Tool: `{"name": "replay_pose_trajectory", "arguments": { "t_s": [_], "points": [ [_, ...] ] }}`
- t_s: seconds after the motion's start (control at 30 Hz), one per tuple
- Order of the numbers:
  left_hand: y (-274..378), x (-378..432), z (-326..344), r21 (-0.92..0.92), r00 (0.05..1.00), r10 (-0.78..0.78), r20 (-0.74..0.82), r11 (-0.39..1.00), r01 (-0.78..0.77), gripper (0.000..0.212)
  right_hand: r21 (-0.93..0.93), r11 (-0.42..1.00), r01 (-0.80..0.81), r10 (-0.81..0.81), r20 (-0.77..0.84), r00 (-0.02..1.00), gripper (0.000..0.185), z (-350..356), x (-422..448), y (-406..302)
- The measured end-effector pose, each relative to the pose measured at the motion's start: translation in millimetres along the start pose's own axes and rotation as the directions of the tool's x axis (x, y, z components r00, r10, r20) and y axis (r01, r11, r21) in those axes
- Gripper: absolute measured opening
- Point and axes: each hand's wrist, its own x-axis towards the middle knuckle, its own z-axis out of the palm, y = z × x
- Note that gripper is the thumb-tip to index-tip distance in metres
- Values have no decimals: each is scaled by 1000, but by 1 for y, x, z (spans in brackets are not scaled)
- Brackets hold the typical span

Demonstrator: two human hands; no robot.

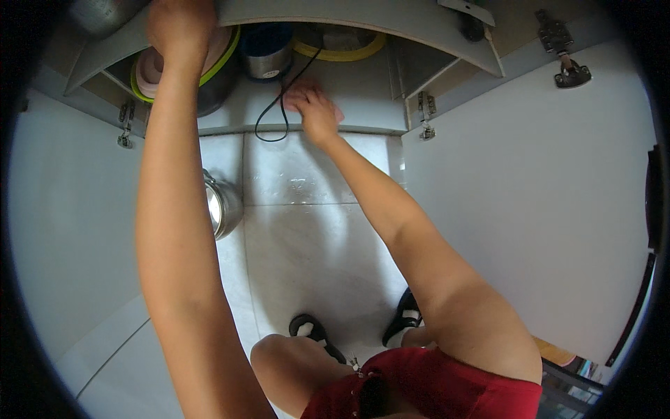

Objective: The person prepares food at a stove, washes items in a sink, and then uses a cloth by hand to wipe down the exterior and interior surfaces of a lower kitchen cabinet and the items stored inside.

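Note:
My right hand (317, 114) presses a pink cloth (301, 92) flat against the bottom panel (361, 102) of an open white cabinet. A thin black cord (270, 138) hangs in a loop just left of that hand, its lower end over the panel's front edge. My left hand (180, 23) is raised at the upper shelf's edge, its fingers hidden, so its grip cannot be made out. Behind the left wrist is a dark pot or bowl with a lime-green rim (220, 65), with pale pink ware (146, 73) on top.
A steel and blue container (266, 63) and a yellow-rimmed vessel (340, 54) stand deeper inside. Cabinet doors (523, 183) hang open on both sides, with metal hinges (571, 73). A steel pot (227, 209) sits on the tiled floor (293, 246), which has wet spots.

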Motion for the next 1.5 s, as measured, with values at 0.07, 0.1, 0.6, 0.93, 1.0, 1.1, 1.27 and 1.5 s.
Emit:
{"name": "replay_pose_trajectory", "arguments": {
  "t_s": [0.07, 0.1, 0.6, 0.93, 1.0, 1.1, 1.27, 1.5],
  "points": [
    [-1, 0, 1, -4, 1000, 17, 12, 1000, -17, 76, 86, 994, 62, -62, -6, 998, 37, -20, -23, 9],
    [-1, 2, 3, -9, 1000, 23, 15, 1000, -23, 76, 116, 991, 64, -64, 1, 998, 37, -34, -32, 12],
    [-2, 1, 5, -23, 999, 18, 27, 1000, -18, 75, -94, 991, -97, 112, 172, 979, 50, -46, 1, 72],
    [-8, 0, 8, -34, 994, 108, -16, 993, -109, 72, -303, 851, -429, 449, -3, 894, 51, -65, 1, 95],
    [-1, 1, 2, -3, 999, 7, 34, 1000, -7, 72, -509, 780, -364, 604, 459, 652, 52, -86, 34, 49],
    [5, 3, 9, -11, 1000, 0, 16, 1000, 0, 72, -377, 891, -251, 408, 426, 808, 56, -58, 15, 50],
    [-25, 4, -1, 30, 996, 92, -4, 995, -92, 73, -422, 871, -252, 424, 384, 820, 62, -65, 33, 16],
    [-11, 1, 8, -25, 998, 60, 14, 998, -60, 73, 656, 708, -262, 507, -213, 835, 69, -53, 120, -46]
  ]
}}
